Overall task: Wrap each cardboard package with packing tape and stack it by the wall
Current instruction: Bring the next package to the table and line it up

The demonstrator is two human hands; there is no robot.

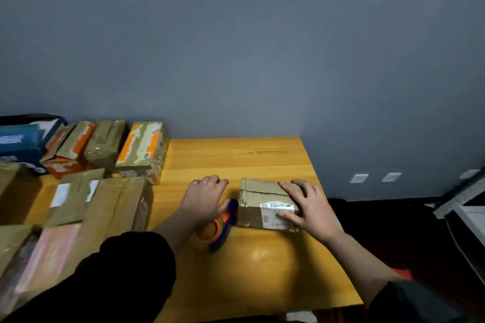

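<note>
Wooden worktop [262, 157] by the wall carries a box [258, 203], untaped, I judge. My right hand [309, 207] lies spread on it. My left hand [203, 199] grips the tape [219, 227] beside it. Next: stick the tape's end down.

Blue-grey wall [262, 47], plain, fills the upper half. Yellow wooden table [236, 160] butts against it, bright glare spot on the near part of the top. Three white wall plates [359, 178] low on the wall, right side. Floor [393, 231] dark. White furniture edge [464, 207] at far right, cropped.
</note>
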